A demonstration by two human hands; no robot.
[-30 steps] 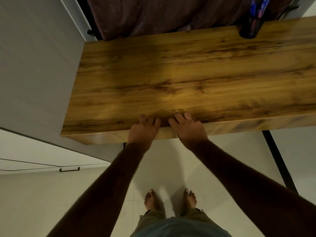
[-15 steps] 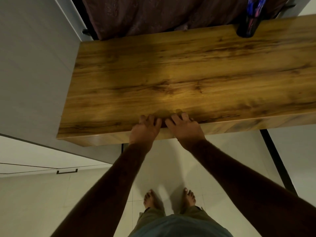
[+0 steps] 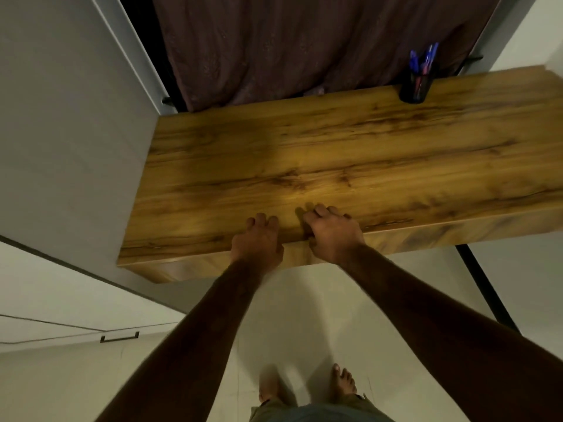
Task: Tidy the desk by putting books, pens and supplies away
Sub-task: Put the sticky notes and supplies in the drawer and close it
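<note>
A wooden desk (image 3: 350, 153) fills the middle of the view. At its back right a black pen holder (image 3: 415, 86) stands with several blue and red pens (image 3: 423, 60) in it. My left hand (image 3: 259, 239) lies over the desk's front edge, fingers flat on the top and thumb against the front face. My right hand (image 3: 332, 233) is beside it, a small gap apart, its fingers bent on the top and its thumb tucked at the edge. No book or loose pen shows on the desk.
A dark curtain (image 3: 304, 47) hangs behind the desk. A grey wall panel (image 3: 67, 123) runs along the left, and a cabinet with a black handle (image 3: 119, 337) sits lower left. A black desk leg (image 3: 484, 287) slants down on the right. My bare feet stand on the pale floor (image 3: 298, 315).
The view has tilted up, showing more curtain and the whole pen holder. My right hand's fingers have curled more and the gap between the hands has widened slightly.
</note>
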